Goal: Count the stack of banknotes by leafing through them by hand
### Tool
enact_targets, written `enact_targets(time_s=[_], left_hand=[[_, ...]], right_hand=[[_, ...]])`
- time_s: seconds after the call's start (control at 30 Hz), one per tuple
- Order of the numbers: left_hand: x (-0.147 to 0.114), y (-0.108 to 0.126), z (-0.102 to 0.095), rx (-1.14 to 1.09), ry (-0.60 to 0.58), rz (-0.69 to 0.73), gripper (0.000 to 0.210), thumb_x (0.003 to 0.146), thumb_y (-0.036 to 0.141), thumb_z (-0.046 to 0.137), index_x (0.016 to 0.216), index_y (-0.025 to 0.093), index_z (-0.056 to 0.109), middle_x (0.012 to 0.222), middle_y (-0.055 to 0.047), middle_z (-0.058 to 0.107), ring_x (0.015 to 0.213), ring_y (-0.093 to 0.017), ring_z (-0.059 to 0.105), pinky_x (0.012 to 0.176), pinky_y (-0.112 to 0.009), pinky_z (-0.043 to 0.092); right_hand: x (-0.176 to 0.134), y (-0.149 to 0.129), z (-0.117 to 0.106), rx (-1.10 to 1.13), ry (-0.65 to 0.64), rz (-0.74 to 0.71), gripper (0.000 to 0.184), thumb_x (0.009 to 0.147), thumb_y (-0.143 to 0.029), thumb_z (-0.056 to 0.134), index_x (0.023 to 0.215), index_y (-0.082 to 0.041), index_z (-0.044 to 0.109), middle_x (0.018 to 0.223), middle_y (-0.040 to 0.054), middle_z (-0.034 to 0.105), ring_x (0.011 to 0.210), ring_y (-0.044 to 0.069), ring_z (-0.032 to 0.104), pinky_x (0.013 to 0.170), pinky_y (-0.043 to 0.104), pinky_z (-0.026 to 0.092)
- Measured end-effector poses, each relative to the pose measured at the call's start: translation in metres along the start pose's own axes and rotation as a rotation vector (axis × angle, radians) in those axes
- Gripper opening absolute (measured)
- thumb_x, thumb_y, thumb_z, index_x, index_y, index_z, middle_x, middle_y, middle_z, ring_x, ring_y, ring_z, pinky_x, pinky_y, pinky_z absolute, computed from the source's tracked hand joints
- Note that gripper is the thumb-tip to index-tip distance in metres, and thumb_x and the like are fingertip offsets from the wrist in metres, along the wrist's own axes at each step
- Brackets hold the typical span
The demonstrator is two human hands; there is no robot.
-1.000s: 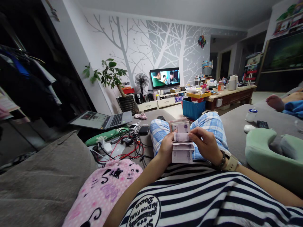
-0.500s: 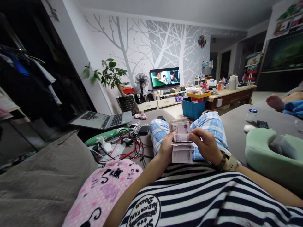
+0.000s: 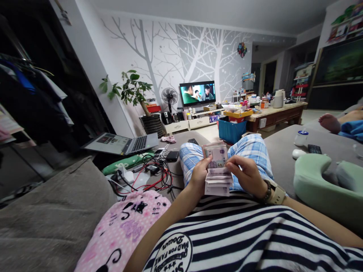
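Note:
A stack of purplish banknotes (image 3: 217,155) is held over my lap in my left hand (image 3: 200,172), with the thumb lying across its left side. Several notes are folded down toward my belly, and their lower ends (image 3: 217,189) fan out below the hand. My right hand (image 3: 245,173) is at the stack's right edge, thumb and forefinger drawn together at the side of the top note. Its other fingers are curled in. Whether a single note sits between those fingertips is hard to make out. A bracelet and a pale watch (image 3: 276,194) are on the right wrist.
Left of my knees lie tangled cables (image 3: 161,172), an open laptop (image 3: 121,145) and a pink cloth (image 3: 127,230). To the right are a green neck pillow (image 3: 326,185), a remote (image 3: 314,149) and a lidded jar (image 3: 301,138). Another person's foot (image 3: 329,122) rests farther right.
The note that my right fingers were bending down has folded onto the lower bunch, baring the face of the one beneath. My right hand has shifted slightly; my left hand keeps its hold.

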State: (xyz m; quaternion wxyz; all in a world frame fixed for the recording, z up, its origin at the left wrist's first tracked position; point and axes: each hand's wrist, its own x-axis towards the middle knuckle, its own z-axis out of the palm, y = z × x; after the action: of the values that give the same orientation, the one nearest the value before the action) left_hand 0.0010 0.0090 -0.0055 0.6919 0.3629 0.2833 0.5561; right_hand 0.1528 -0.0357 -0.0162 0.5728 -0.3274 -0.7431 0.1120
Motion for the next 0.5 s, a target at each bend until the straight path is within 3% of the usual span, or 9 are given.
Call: enact_targets(time_s=[0.17,0.3,0.5], left_hand=[[0.003,-0.003,-0.002,-0.012,-0.056,0.003,0.014,0.072,0.021,0.067,0.082,0.012,0.069,0.078,-0.010,0.075,0.095,-0.032,0.069,0.081,-0.040,0.056],[0.003,-0.002,-0.004,0.001,-0.083,0.012,0.018,0.069,0.021,0.070,0.084,0.012,0.069,0.073,-0.009,0.074,0.093,-0.031,0.070,0.082,-0.039,0.056],[-0.004,0.001,-0.001,0.046,-0.102,0.003,0.026,0.062,0.022,0.075,0.085,0.013,0.068,0.074,-0.008,0.074,0.091,-0.029,0.070,0.083,-0.038,0.055]], right_hand=[[0.000,-0.001,0.000,0.035,-0.057,-0.013,0.029,0.093,-0.037,0.049,0.074,-0.020,0.062,0.066,0.0011,0.064,0.060,0.014,0.054,0.058,0.027,0.042],[0.001,0.003,0.003,-0.090,0.067,0.027,0.022,0.084,-0.036,0.064,0.070,-0.020,0.057,0.058,-0.0027,0.055,0.052,0.011,0.044,0.051,0.025,0.036],[0.006,0.010,0.004,-0.188,0.169,0.177,0.035,0.079,-0.046,0.068,0.064,-0.020,0.049,0.055,-0.0048,0.047,0.051,0.011,0.041,0.049,0.024,0.033]])
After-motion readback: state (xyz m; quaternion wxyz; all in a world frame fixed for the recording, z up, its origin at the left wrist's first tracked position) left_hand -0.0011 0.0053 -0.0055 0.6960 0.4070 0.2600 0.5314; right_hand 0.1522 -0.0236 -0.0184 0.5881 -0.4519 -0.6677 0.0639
